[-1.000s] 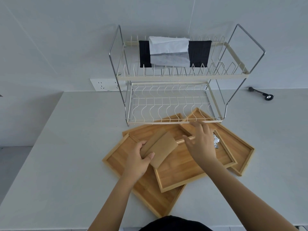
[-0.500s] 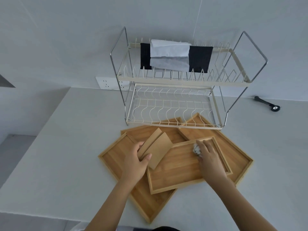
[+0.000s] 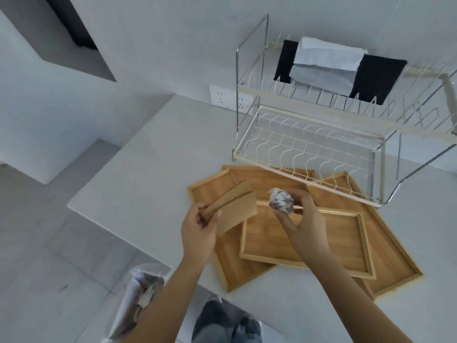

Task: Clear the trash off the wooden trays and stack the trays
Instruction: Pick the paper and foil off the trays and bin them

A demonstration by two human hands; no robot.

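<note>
my right hand (image 3: 303,220) pinches a crumpled ball of foil (image 3: 282,201) between thumb and fingertips, lifted clear above the far rim of the top tray (image 3: 321,243); my left hand (image 3: 197,231) is closed on folded brown cardboard (image 3: 235,209), thumb on its near face, the sheets raised over the left tray (image 3: 237,263). the top tray lies askew across the left tray and the right tray (image 3: 390,253), and its floor is bare wood. a further tray (image 3: 267,177) shows behind them, its far edge under the wire dish rack (image 3: 309,144). all trays rest on the white counter (image 3: 148,174). the rack's upper tier carries a black cloth (image 3: 378,78) with a white cloth (image 3: 326,60) draped over it. a wall socket (image 3: 222,97) sits behind the rack's left post. on the floor below the counter edge stands a bag of crumpled waste (image 3: 138,293), just left of my left forearm
</note>
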